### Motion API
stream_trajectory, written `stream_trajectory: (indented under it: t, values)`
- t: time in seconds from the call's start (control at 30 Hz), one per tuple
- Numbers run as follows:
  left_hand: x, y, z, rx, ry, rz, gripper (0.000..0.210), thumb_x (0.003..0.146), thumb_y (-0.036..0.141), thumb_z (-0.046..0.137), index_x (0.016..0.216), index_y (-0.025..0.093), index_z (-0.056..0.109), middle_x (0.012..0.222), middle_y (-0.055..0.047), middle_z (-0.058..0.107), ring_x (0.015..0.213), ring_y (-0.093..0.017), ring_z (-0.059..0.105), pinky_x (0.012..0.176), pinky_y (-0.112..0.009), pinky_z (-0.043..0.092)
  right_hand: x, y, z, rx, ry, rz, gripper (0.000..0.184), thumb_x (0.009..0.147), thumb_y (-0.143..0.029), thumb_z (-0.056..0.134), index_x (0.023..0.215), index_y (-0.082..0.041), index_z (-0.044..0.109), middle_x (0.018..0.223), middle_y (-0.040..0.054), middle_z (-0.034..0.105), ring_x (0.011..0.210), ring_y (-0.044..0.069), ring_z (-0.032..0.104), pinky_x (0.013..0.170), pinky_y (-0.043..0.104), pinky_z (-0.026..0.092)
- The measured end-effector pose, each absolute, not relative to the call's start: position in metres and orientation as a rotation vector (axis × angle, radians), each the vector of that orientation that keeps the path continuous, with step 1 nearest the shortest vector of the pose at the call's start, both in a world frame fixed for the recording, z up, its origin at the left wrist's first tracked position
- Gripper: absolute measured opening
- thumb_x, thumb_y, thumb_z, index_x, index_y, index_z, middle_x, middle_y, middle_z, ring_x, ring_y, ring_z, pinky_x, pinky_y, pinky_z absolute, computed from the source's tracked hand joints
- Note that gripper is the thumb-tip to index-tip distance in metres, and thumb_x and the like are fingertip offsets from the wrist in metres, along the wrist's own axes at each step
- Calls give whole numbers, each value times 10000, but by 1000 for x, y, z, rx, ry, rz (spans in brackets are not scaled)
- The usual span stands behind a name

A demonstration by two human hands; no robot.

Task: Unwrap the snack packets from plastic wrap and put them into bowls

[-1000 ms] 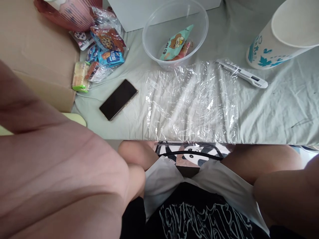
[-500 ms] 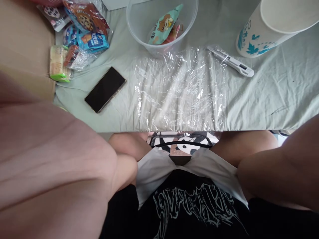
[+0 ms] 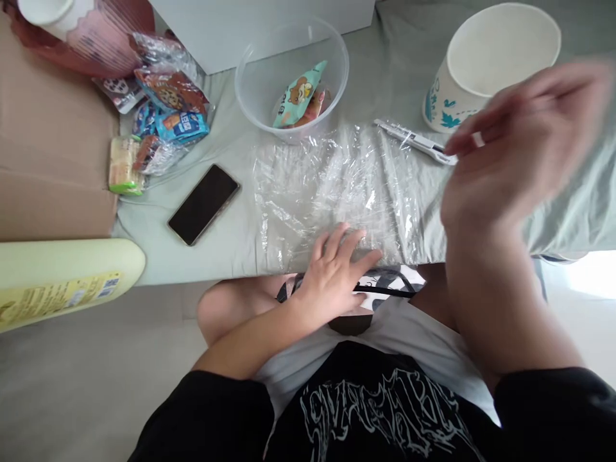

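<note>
A sheet of clear cling film (image 3: 332,186) lies spread on the pale green cloth (image 3: 240,224) in front of me. My left hand (image 3: 337,273) rests at the near edge of the film with fingers spread, holding nothing. Raised in the air at the right, my right hand (image 3: 514,151) is blurred, its fingers loosely apart and empty. It hovers above a white cutter tool (image 3: 416,141) and a white paper bucket (image 3: 491,61) lying on its side.
A clear plastic bowl (image 3: 250,96) with snack packets stands behind the film. A black phone (image 3: 203,204) lies to the left, next to a pile of snack packets (image 3: 163,122) and a cardboard box (image 3: 52,154). A pale yellow bottle (image 3: 62,282) lies at the near left.
My left arm, which filled the left of the picture close to the camera, has dropped and its hand now lies on the film's edge. My right hand has risen into view.
</note>
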State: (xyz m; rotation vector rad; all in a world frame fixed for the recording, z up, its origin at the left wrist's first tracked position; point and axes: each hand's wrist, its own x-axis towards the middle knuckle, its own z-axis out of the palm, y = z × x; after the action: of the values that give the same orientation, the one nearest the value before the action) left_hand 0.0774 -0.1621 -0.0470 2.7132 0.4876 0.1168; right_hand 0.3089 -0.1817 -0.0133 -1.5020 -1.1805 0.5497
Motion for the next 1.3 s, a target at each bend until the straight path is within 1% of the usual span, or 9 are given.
stream_trajectory:
  t: [0.13,0.4,0.5,0.63,0.7,0.8,0.9,1.03,1.3]
  values:
    - [71,-171,-54,2818,579,10,714,857,30,648,1508,305,548,1613,-127,502,1517,-462,418,1148,-703,442,299,-184,-35,-1507,-1156,519,271,984,-462,623,1189,-285,630,904,43,682,810,231,674,698,410,580]
    - [77,-149,-30,2558,544,76,320,1007,142,484,1245,166,696,1532,-144,603,1519,-399,462,1174,-617,502,285,-183,-47,-1419,-1390,449,151,1012,-366,582,971,-239,651,834,24,679,734,181,656,699,361,565]
    - [74,-136,-29,2315,596,231,348,1031,143,429,1272,186,676,1468,-120,659,1447,-289,568,1200,-531,510,279,-189,-38,-1276,-1692,521,269,992,-456,630,1111,-216,661,989,69,729,890,221,710,787,383,596]
    - [67,-112,-28,2048,686,385,331,1022,142,425,1183,190,711,1360,-94,729,1308,-215,673,1141,-402,557,269,-200,-32,-1189,-1964,575,757,908,-723,640,1442,-196,540,1358,169,666,1254,329,656,1009,486,573]
    - [63,-102,-27,1997,767,417,320,1026,160,431,1160,188,721,1361,-90,731,1314,-213,671,1150,-393,546,266,-202,-34,-1283,-2016,505,675,947,-595,668,1477,-205,515,1421,174,642,1279,336,648,1019,494,564]
    - [59,-94,-27,2000,821,426,324,1035,175,432,1189,189,717,1386,-89,720,1321,-212,666,1145,-390,545,267,-201,-39,-1486,-1937,353,280,982,-270,635,1259,-231,648,1217,114,749,1060,282,735,901,442,583]
    - [57,-92,-29,2081,769,442,318,1014,163,463,1241,185,685,1397,-99,706,1323,-214,661,1135,-388,554,273,-198,-42,-1573,-1689,400,83,955,-195,624,967,-251,684,913,29,776,812,214,741,740,356,568]
    - [57,-99,-29,2274,672,450,486,919,128,572,1402,181,559,1475,-137,618,1392,-250,597,1163,-420,537,283,-192,-43,-1616,-1179,433,42,857,-203,677,848,-243,670,770,-2,733,703,183,694,651,315,511]
    - [61,-131,-37,2670,621,189,910,776,380,871,1553,210,429,1653,-228,378,1554,-479,351,1195,-709,419,287,-172,-48,-1508,-695,473,128,746,-89,549,756,-206,601,568,-35,643,551,135,645,600,267,474]
